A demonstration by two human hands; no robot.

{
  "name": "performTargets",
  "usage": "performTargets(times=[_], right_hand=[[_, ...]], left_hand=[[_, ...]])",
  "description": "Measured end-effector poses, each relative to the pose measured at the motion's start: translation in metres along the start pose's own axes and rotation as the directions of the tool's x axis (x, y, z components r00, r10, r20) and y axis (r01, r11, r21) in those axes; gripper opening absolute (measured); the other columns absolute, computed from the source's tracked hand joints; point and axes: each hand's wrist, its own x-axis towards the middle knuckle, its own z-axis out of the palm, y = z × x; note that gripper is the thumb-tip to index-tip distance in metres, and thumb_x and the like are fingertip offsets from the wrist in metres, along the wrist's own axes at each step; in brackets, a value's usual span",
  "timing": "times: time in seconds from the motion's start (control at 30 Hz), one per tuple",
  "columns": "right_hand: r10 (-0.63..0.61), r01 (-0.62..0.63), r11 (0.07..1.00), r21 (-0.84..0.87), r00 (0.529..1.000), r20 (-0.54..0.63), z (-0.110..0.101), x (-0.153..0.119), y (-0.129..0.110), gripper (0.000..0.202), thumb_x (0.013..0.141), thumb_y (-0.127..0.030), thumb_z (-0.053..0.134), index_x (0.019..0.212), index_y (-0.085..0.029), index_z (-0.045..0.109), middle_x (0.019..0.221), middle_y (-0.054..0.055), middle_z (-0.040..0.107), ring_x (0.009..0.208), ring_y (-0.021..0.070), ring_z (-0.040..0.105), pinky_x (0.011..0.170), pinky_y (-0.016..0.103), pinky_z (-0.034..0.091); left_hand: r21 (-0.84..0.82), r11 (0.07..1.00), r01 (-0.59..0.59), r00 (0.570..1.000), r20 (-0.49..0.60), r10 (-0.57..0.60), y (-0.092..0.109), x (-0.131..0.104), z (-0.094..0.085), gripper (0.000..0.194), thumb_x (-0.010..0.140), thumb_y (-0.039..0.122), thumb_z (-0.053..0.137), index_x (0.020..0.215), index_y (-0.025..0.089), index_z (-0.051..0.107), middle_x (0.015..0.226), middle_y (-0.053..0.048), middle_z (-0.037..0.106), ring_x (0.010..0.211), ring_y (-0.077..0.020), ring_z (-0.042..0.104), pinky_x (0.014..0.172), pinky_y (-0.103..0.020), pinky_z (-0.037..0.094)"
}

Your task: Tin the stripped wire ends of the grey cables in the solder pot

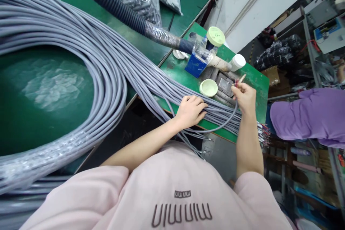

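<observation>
My left hand (191, 110) lies over a thick bundle of grey cables (161, 79), its fingers curled across several of them. In a pinch, my right hand (244, 96) holds the end of one grey cable (228, 122), which loops down from it beside the bundle. Thin red wires (236, 83) show at its fingertips, above a small metal pot (225, 85) with a shiny square surface. Left of the pot stands an open pale green tub (208, 88). Stripped wire ends (263, 134) of the bundle hang past the green bench edge.
A dark corrugated hose (129, 16) runs to a blue box (196, 64) behind the pot. A yellow-lidded container (215, 36) and a white jar (237, 61) stand nearby. Large cable coils (107, 79) cover the left table. A person in purple (309, 115) is at the right.
</observation>
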Motion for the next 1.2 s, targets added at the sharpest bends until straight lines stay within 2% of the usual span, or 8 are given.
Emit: performTargets(times=[0.17,0.3,0.53,0.67,0.77,0.93,1.07,1.2], right_hand=[[-0.044,0.035,0.959,0.280,0.999,0.027,0.007,-0.072,-0.033,0.035,0.075,-0.029,0.070,0.108,-0.020,0.063,0.058,-0.007,0.056,0.045,0.0097,0.051,0.046,0.023,0.042],[-0.063,0.038,0.940,0.338,0.996,0.062,0.010,-0.104,-0.048,0.041,0.077,-0.025,0.071,0.116,-0.023,0.060,0.059,-0.008,0.055,0.046,0.0088,0.051,0.047,0.022,0.042],[-0.105,0.025,0.909,0.417,0.980,0.170,0.009,-0.122,-0.060,0.045,0.078,-0.023,0.071,0.121,-0.025,0.057,0.060,-0.008,0.053,0.049,0.0091,0.054,0.048,0.022,0.044],[-0.111,0.024,0.898,0.440,0.978,0.175,0.009,-0.126,-0.064,0.047,0.078,-0.023,0.072,0.122,-0.025,0.056,0.061,-0.008,0.055,0.051,0.0088,0.055,0.052,0.022,0.046],[-0.063,-0.047,0.883,0.467,0.974,0.217,0.009,-0.131,-0.058,0.045,0.079,-0.027,0.072,0.120,-0.025,0.055,0.065,-0.007,0.061,0.052,0.0099,0.058,0.053,0.023,0.048],[-0.051,-0.082,0.912,0.403,0.949,0.310,0.015,-0.146,-0.040,0.020,0.089,-0.037,0.059,0.093,-0.018,0.065,0.064,-0.001,0.066,0.056,0.0121,0.062,0.057,0.024,0.050],[-0.079,-0.018,0.936,0.351,0.962,0.261,0.019,-0.151,-0.038,0.022,0.090,-0.038,0.056,0.086,-0.019,0.065,0.061,-0.002,0.063,0.054,0.0122,0.061,0.056,0.024,0.050],[-0.017,-0.021,0.960,0.279,0.991,0.134,0.021,-0.151,-0.041,0.022,0.089,-0.039,0.057,0.087,-0.019,0.066,0.062,-0.002,0.063,0.053,0.0128,0.062,0.055,0.024,0.049]], left_hand=[[-0.413,0.909,0.058,0.981,-0.145,-0.129,0.015,-0.002,0.001,0.025,0.092,0.031,0.053,0.111,0.020,0.065,0.090,-0.005,0.068,0.084,-0.0170,0.061,0.080,-0.033,0.042],[-0.648,0.759,0.059,0.976,-0.121,-0.179,0.038,-0.003,0.005,0.033,0.092,0.027,0.053,0.122,0.017,0.061,0.076,-0.001,0.064,0.058,-0.0091,0.052,0.061,-0.022,0.044],[-0.407,0.902,-0.148,0.934,-0.358,-0.009,0.045,0.003,0.015,0.027,0.092,0.021,0.052,0.116,0.013,0.063,0.077,-0.003,0.071,0.063,-0.0096,0.063,0.063,-0.019,0.048],[-0.188,0.936,-0.297,0.870,-0.456,0.184,0.038,0.007,0.007,0.016,0.092,0.020,0.055,0.099,0.014,0.068,0.072,-0.003,0.072,0.062,-0.0108,0.065,0.061,-0.021,0.047],[-0.105,0.953,-0.285,0.856,-0.476,0.204,0.031,0.011,-0.004,0.015,0.091,0.020,0.057,0.096,0.015,0.070,0.061,0.000,0.067,0.053,-0.0101,0.060,0.057,-0.021,0.044],[-0.245,0.961,-0.130,0.901,-0.433,0.011,0.029,0.015,-0.015,0.019,0.092,0.025,0.057,0.096,0.017,0.073,0.070,-0.004,0.072,0.062,-0.0121,0.065,0.063,-0.022,0.047],[-0.612,0.790,0.037,0.956,-0.209,-0.207,0.040,0.011,-0.003,0.025,0.093,0.031,0.054,0.097,0.017,0.074,0.078,-0.004,0.074,0.065,-0.0128,0.065,0.061,-0.022,0.047],[-0.740,0.651,0.167,0.908,-0.142,-0.394,0.045,0.005,0.001,0.034,0.089,0.033,0.058,0.117,0.014,0.066,0.071,-0.001,0.066,0.057,-0.0101,0.053,0.058,-0.021,0.043]])
